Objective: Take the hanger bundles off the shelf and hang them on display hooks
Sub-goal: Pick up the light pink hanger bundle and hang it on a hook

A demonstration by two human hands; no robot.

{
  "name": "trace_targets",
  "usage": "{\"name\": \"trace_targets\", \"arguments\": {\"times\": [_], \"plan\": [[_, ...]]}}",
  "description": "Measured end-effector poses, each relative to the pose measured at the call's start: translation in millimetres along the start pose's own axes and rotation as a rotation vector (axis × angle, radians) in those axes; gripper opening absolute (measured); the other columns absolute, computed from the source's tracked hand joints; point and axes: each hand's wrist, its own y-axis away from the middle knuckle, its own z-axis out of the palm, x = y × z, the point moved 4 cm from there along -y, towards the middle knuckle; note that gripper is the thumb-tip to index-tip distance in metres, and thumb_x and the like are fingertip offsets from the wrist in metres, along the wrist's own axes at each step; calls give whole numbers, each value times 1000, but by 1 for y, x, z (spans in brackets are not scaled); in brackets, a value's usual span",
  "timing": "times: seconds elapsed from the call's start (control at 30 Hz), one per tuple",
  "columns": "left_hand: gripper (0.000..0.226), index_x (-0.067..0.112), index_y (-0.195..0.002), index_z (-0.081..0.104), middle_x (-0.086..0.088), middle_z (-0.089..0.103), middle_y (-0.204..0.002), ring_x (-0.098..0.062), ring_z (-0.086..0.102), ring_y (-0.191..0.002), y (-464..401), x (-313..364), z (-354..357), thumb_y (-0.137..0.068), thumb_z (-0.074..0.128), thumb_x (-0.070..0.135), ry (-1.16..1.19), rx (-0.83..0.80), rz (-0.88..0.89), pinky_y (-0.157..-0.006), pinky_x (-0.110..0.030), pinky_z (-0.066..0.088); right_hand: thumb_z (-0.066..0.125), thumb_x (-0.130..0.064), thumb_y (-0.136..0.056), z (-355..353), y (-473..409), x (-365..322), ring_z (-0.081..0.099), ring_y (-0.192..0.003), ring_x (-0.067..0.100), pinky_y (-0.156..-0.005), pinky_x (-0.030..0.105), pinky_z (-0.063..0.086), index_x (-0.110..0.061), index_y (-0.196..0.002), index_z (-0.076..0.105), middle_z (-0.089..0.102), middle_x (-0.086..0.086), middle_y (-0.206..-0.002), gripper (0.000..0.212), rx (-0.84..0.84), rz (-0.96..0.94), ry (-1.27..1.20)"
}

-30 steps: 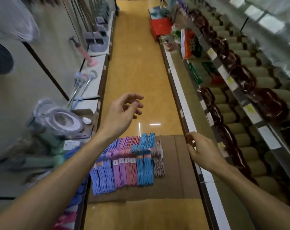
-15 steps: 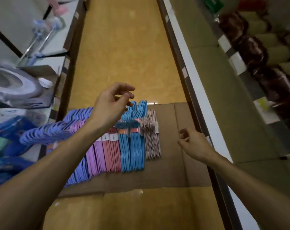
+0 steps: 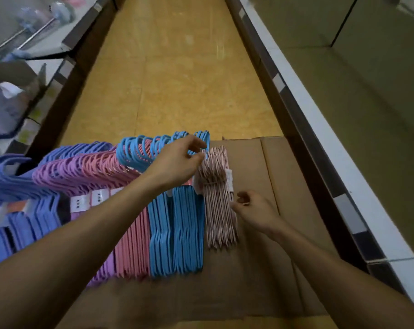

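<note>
Lying on flattened cardboard (image 3: 267, 276) on the aisle floor, the hanger bundles (image 3: 177, 229) form a row: violet, purple, pink, blue, then pale pink (image 3: 219, 210). Left hand (image 3: 177, 162) pinches blue hooks at the cardboard's far edge. Right hand (image 3: 255, 212), loosely curled, touches the pale pink bundle; whether it grips cannot be told.

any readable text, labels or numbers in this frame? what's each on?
Nothing legible.
White tags on the purple and pink hanger bundles: dark marks, too blurred to read.
White tag on the pale pink hanger bundle: too blurred to read.
Shelf-edge price strips, left shelf: blurred.
Label holders on the right shelf edge: no print visible.
</note>
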Motion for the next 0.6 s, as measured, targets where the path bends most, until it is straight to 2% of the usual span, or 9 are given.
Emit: {"name": "trace_targets", "arguments": {"times": [0.03, 0.1, 0.2, 0.3, 0.37, 0.43, 0.5, 0.53, 0.6], "plan": [[35, 17, -133, 56, -5, 63, -127, -20, 62, -110, -4, -3, 7, -100, 53, 26, -19, -15, -40, -92, -31, 48, 59, -31, -99, 8, -6, 2, 58, -87, 3, -69, 17, 48, -25, -118, 52, 61, -8, -102, 21, -5, 9, -54], [43, 18, -139, 48, -8, 62, -122, -23, 62, -105, -9, -11, 20, -100, 53, 34, 63, -19, -144, -93, -38, 52, 54, -39, -100, 22, -16, 6, 63, -98, 13, -89, 34, 54, -20, -122, 59, 67, -1, -110, 29, -31, 12, -179], [48, 18, -142, 44, -1, 59, -110, -18, 59, -94, -15, -21, 32, -99, 54, 38, 308, 49, -307, -88, -37, 52, 45, -46, -102, 38, -20, 7, 63, -109, 19, -103, 45, 48, -18, -130, 61, 68, 2, -118, 42, -81, 50, -352], [52, 14, -142, 46, -6, 58, -125, -24, 59, -108, -22, -23, 37, -98, 55, 39, 490, 94, -361, -95, -44, 52, 45, -45, -102, 42, -26, 8, 65, -106, 23, -102, 47, 49, -17, -123, 65, 70, 4, -114, 40, -57, 99, -460], [43, 13, -133, 53, -6, 60, -106, -24, 61, -91, -21, -19, 37, -97, 55, 36, 660, 83, -405, -78, -36, 53, 48, -42, -102, 40, -28, 9, 67, -99, 21, -93, 42, 53, -18, -115, 65, 71, 5, -109, 33, -33, 113, -499], [32, 14, -125, 56, -6, 45, -89, -24, 47, -81, -20, -16, 36, -98, 53, 31, 878, 77, -471, -63, -31, 38, 60, -43, -96, 35, -23, 9, 66, -92, 16, -77, 33, 54, -20, -113, 60, 69, 1, -106, 29, 21, 111, -488], [42, 11, -138, 46, -8, 49, -92, -28, 46, -85, -19, -12, 38, -100, 52, 28, 1050, 59, -516, -66, -32, 42, 77, -50, -79, 29, -20, 11, 64, -100, 18, -82, 36, 56, -18, -125, 52, 65, 1, -117, 62, 114, 86, -400], [46, 10, -143, 42, -14, 57, -105, -30, 54, -94, -19, -10, 40, -101, 52, 27, 1110, 50, -524, -74, -35, 49, 82, -56, -68, 26, -17, 11, 61, -108, 21, -89, 41, 55, -18, -131, 46, 61, 2, -124, 82, 145, 81, -335], [50, 6, -147, 38, -28, 52, -133, -40, 56, -119, -16, -2, 45, -103, 49, 25, 1223, 30, -530, -96, -43, 50, 83, -68, -53, 20, -13, 11, 52, -124, 27, -99, 49, 49, -17, -140, 35, 51, 5, -138, 112, 202, 87, -155]]}}
